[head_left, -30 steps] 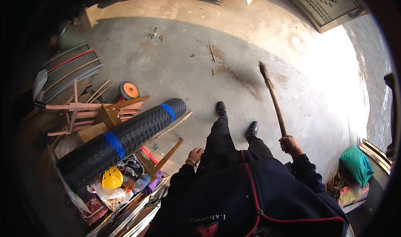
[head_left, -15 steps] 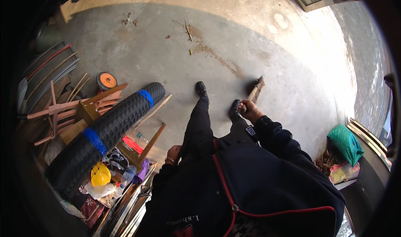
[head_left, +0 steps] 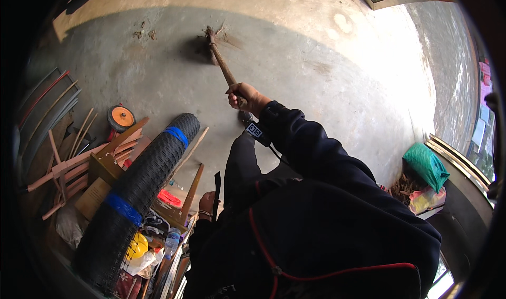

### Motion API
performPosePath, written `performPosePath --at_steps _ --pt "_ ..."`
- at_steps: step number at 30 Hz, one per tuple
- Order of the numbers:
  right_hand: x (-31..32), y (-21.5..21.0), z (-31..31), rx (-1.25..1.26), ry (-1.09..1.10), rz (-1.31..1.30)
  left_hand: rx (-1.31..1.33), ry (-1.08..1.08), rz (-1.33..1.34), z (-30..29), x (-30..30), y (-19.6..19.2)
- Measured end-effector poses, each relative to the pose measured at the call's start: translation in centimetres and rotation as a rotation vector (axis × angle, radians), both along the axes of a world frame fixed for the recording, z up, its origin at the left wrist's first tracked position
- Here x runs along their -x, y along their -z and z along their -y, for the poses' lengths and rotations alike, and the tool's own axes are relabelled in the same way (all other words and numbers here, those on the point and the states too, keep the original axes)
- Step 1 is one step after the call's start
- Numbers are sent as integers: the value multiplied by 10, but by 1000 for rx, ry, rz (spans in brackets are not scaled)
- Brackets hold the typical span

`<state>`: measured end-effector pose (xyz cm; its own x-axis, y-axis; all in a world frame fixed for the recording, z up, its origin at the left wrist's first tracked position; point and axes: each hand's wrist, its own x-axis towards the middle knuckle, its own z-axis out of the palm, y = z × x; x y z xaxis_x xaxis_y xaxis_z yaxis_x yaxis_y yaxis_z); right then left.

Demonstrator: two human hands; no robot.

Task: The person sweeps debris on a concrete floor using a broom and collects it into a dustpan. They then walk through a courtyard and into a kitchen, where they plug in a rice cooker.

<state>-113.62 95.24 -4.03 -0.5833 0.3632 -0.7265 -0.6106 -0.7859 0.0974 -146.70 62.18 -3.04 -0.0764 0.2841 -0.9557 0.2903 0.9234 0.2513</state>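
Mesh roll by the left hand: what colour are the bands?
Blue bands on the black mesh roll, head view.

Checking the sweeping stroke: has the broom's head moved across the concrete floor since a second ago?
Yes. The broom head now lies farther out, near the debris, held by the right hand.

Rough wooden broom handle [head_left: 224, 67] in the fingers [head_left: 235, 94]; matt, stained concrete floor [head_left: 316, 51] beyond them; black plastic mesh roll [head_left: 142, 188] behind.
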Motion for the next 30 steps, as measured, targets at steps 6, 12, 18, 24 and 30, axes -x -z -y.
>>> performPosePath --at_steps 6,12,18,24,30 --pt "-104 -41 68 -196 -454 577 -64 -9 38 -49 -14 -7" --pt "-246 -81 184 24 -457 918 -79 83 37 -112 -73 -15" --pt "-402 -39 254 388 168 663 -100 153 -26 -137 -137 -18" --pt "-571 51 254 426 808 322 -30 262 -64 -114 -212 -33" --pt "-494 80 153 391 498 385 33 247 -48 -113 -265 -55"
